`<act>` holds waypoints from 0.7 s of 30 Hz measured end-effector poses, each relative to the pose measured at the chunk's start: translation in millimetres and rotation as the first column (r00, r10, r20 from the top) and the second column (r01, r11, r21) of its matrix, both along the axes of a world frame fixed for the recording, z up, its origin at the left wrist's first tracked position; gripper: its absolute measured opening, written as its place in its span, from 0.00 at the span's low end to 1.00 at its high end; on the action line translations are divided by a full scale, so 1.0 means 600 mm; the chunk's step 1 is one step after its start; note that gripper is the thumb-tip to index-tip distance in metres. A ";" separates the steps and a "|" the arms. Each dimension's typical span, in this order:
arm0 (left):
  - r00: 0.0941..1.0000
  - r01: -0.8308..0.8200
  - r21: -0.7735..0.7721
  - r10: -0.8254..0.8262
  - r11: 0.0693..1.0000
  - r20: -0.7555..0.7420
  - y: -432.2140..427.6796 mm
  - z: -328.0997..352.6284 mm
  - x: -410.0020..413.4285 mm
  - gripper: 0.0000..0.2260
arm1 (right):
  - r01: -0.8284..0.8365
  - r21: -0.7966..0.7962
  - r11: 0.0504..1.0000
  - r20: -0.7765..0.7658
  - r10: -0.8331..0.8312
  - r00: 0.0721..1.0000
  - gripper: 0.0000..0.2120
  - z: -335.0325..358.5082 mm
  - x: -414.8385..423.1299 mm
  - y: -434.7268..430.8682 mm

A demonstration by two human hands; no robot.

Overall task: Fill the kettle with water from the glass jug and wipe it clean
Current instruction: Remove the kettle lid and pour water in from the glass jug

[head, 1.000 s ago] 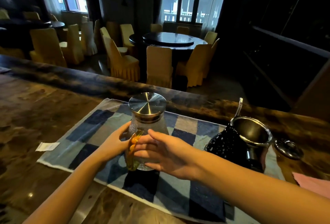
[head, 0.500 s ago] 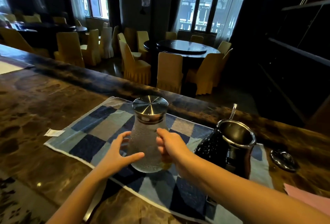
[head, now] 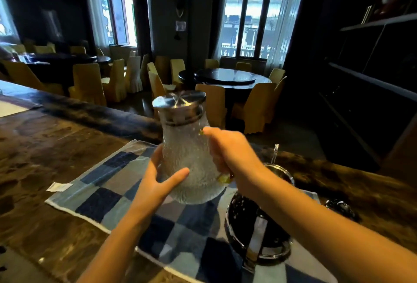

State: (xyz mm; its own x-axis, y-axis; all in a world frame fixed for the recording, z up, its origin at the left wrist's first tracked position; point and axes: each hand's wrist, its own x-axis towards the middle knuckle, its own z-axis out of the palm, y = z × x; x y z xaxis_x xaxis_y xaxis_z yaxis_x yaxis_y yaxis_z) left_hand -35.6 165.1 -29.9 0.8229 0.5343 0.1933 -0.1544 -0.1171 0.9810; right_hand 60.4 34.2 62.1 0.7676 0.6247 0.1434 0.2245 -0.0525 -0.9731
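Both hands hold the jug [head: 191, 158] near the middle of the view, over the far half of the checked cloth [head: 108, 192] that lies on the counter [head: 45, 147]. The left hand [head: 155, 183] cups the jug's lower body from 8 o'clock, with the thumb laid across the front of the pebbled glass and the fingers wrapped behind it. The right hand [head: 230, 154] is closed in a fist against the jug's 3 o'clock side, and bits of yellow show above and below the fist. What it grips there is mostly hidden. The jug's steel cap [head: 179, 102] is on, and the top leans a little toward 11 o'clock. The base appears clear of the cloth, though the gap is hard to judge. The kettle [head: 255, 226], black with pale speckles and a steel rim, stands upright on the cloth at 4 o'clock from the jug. Its mouth is open and the right forearm crosses in front of it. The kettle lid [head: 340, 208] lies on the bare counter at 3 o'clock from the kettle, apart from it. A small paper slip [head: 59, 187] lies just beside the cloth's 9 o'clock corner. Beyond the counter at 12 o'clock is a dim room with a round table [head: 225, 77], yellow-covered chairs [head: 88, 82] and tall windows [head: 259, 19].
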 end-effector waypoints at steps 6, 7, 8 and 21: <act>0.980 0.118 0.096 -0.132 0.988 0.149 -0.060 0.150 0.042 0.42 | 0.052 0.161 0.986 0.236 -0.090 0.968 0.28 0.150 0.048 -0.075; 0.977 0.142 0.109 -0.157 0.984 0.144 -0.074 0.167 0.048 0.43 | 0.067 0.196 0.978 0.237 -0.114 0.965 0.27 0.166 0.057 -0.091; 0.973 0.172 0.122 -0.188 0.977 0.135 -0.090 0.179 0.054 0.43 | 0.078 0.226 0.971 0.250 -0.135 0.959 0.25 0.180 0.065 -0.108; 0.909 0.397 -0.195 -0.414 0.897 -0.053 -0.334 0.108 0.188 0.28 | 0.245 0.014 0.969 0.652 -0.194 0.732 0.22 0.193 0.150 -0.290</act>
State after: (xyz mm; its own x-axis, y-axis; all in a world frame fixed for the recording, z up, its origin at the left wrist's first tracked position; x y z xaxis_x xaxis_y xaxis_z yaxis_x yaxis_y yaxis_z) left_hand 77.2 -35.1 35.0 0.9847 0.1690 0.0416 -0.0612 0.1125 0.9918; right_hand 150.6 -139.7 177.9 0.6241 0.4778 0.6183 0.7697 -0.2399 -0.5915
